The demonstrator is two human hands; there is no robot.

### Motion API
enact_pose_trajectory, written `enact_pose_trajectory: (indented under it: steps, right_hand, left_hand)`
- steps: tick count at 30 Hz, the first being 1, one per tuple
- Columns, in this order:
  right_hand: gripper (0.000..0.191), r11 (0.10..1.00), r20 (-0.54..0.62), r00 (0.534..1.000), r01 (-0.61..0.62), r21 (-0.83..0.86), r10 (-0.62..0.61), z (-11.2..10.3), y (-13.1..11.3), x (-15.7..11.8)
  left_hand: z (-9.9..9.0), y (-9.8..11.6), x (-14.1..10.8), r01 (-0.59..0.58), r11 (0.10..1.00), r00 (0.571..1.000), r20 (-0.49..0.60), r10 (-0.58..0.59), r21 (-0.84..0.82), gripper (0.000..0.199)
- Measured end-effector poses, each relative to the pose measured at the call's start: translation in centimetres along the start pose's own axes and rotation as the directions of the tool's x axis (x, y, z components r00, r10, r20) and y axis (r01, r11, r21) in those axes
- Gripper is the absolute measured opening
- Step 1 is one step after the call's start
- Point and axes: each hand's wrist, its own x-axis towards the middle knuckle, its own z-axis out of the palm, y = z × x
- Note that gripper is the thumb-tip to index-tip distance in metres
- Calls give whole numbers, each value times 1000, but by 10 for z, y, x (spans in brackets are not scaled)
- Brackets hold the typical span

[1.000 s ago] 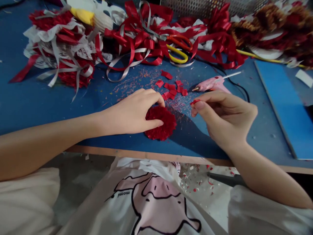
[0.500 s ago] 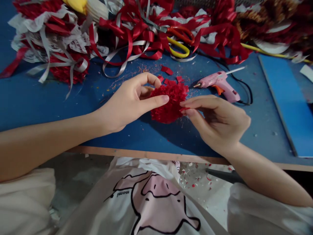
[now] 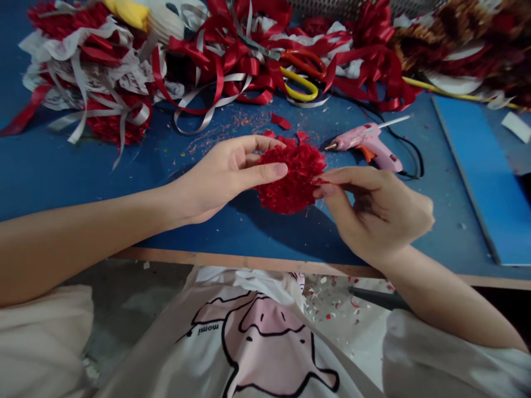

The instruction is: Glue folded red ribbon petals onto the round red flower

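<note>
The left hand [image 3: 219, 177] is grasping one round, ruffled red flower [image 3: 292, 185] above the blue counter [image 3: 282, 240]; the right hand [image 3: 377, 213] is pinching one small red scrap [image 3: 319, 181] by its right edge. One pink glue gun [image 3: 369, 142] is lying beyond. Tangled red satin ribbons [image 3: 249, 69] are crowding the far side; open surface is running along the near edge.

A ruffled, round, deep-red pompom [image 3: 292, 182] sits between the hands, near the blue table's edge.
</note>
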Motion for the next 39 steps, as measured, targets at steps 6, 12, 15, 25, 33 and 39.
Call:
enact_pose_trajectory:
  steps: [6, 12, 15, 25, 33, 39]
  right_hand:
    - [20, 950, -5, 965, 257, -177, -262, 3, 2, 4]
    - [20, 916, 49, 948, 318, -245, -316, 3, 6, 0]
    - [19, 892, 83, 941, 336, -301, -327, 4, 7, 0]
    - [27, 867, 180, 895, 443, -230, -409, 4, 13, -1]
    - [37, 892, 133, 920, 391, -226, -369, 3, 9, 2]
    - [26, 903, 159, 921, 383, -194, -356, 5, 11, 2]
  left_hand:
    - [5, 0, -4, 82, 970, 997, 22, -79, -230, 34]
    - [9, 2, -5, 139, 953, 989, -4, -145, -269, 34]
    - [9, 1, -5, 138, 953, 990, -3, -144, -269, 33]
    - [8, -6, -6, 88, 977, 996, 16, -86, -197, 39]
    - [7, -4, -6, 84, 981, 996, 2, -85, -173, 42]
    - [7, -6, -5, 86, 982, 996, 6, -86, -169, 45]
